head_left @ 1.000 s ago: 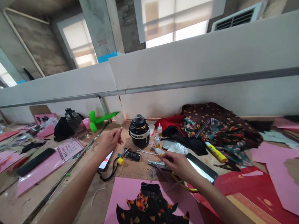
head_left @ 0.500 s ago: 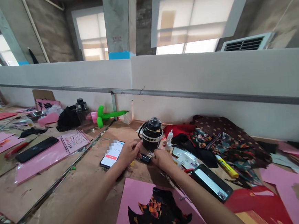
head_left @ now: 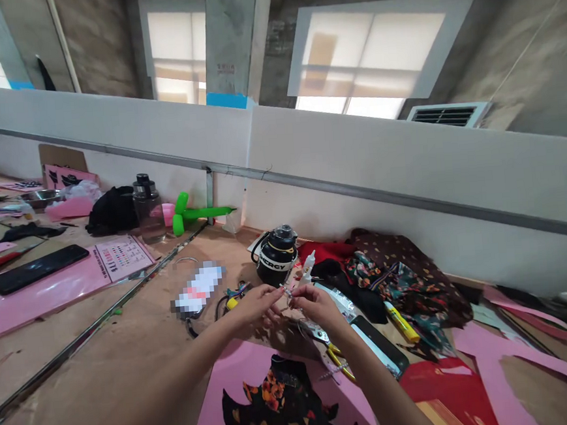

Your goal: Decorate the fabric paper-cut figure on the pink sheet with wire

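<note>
My left hand and my right hand meet in front of a black bottle with a white "ENERGY" band. The fingertips of both are pinched together around something small, pale and shiny, too small to name. A white glue bottle with a pointed nozzle stands just behind my right hand. Below my hands lies a pink sheet carrying a jagged black cutout with orange flowers. Yellow-handled scissors or pliers lie by my right forearm, partly covered.
Left of my hands lies a lit phone, its screen blurred. Patterned cloth, a yellow tube and a dark phone are on the right. A metal strip crosses the table at left, near a clear bottle.
My hands have come together at the fingertips; before, they were apart beside a small dark object, now out of sight. The view has shifted, and the yellow-handled tool shows more.
</note>
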`<state>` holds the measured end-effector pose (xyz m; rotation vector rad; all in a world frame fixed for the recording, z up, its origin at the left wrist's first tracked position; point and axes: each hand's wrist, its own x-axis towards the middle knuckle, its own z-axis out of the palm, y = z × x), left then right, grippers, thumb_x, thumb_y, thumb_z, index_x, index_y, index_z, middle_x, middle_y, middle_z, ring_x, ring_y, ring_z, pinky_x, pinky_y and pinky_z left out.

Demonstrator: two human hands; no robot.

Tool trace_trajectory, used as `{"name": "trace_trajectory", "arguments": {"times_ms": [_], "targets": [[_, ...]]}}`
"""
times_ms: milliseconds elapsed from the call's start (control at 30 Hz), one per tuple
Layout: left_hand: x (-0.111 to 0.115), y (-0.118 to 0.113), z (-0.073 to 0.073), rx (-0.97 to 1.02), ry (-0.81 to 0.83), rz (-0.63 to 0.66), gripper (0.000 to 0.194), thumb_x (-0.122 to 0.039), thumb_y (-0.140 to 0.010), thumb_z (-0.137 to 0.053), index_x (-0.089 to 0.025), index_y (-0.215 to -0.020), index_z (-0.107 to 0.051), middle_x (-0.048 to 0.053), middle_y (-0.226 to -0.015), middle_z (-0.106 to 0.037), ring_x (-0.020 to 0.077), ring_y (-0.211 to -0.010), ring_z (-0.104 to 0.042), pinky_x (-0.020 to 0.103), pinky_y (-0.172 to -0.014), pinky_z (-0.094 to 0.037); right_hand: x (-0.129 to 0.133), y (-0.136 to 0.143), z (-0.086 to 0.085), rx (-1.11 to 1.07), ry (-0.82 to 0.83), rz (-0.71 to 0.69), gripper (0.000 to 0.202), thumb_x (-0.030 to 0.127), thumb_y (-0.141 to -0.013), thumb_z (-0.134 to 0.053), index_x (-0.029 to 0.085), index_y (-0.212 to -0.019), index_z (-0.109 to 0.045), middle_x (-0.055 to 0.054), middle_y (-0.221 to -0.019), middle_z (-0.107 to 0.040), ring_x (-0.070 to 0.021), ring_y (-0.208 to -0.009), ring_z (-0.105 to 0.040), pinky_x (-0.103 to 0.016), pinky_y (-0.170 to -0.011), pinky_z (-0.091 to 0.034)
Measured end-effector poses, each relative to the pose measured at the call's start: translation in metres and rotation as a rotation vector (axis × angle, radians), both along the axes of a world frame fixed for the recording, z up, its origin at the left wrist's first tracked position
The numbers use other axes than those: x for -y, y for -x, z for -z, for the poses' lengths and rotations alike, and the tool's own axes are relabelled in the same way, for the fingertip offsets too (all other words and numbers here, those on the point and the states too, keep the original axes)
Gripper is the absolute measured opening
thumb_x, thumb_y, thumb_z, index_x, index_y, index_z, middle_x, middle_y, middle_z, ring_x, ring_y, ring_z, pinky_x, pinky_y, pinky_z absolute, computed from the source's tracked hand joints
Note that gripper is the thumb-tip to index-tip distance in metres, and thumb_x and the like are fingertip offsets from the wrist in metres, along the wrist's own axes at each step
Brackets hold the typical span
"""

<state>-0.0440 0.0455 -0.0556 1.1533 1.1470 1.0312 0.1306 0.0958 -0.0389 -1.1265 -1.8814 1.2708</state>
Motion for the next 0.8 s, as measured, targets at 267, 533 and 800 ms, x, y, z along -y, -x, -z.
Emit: {"name": "trace_trajectory", "arguments": {"times_ms": [267,533,800], "targets": [[0.006,-0.014,-0.008,0.117,-0.088,0.052,0.04,-0.054,-0.073,-0.062,-0.016,-0.087,-0.059,0.0,-0.07,-0.06,0.0093,-0.058,-0.057,0.02,-0.055,-0.045,0.022,-0.005,-0.012,-0.248,0.136,0.0,0.021,0.034,-0.063,-0.071,0.019,-0.074,-0.063,-0.001,-0.069,-0.067,-0.0176,-0.068,-0.062,-0.032,-0.07,-0.046],[0.007,-0.017,-0.003,0.093,-0.167,0.045,0.038,-0.052,-0.075,-0.063,-0.014,-0.077,-0.06,-0.001,-0.064,-0.06,0.0092,-0.055,-0.055,0.023,-0.058,-0.046,0.027,-0.011,-0.01,-0.417,0.271,0.036,0.024,0.032,-0.06,-0.076,0.017,-0.075,-0.065,0.0,-0.071,-0.067,-0.0138,-0.065,-0.06,-0.03,-0.071,-0.047],[0.008,-0.014,-0.003,0.094,-0.16,0.013,0.04,-0.054,-0.077,-0.06,-0.015,-0.079,-0.061,0.001,-0.067,-0.063,0.0108,-0.06,-0.058,0.023,-0.06,-0.047,0.023,-0.013,-0.013,-0.557,0.359,0.117,0.018,0.025,-0.056,-0.075,0.018,-0.069,-0.065,0.002,-0.065,-0.064,-0.0122,-0.061,-0.057,-0.027,-0.066,-0.048]]}}
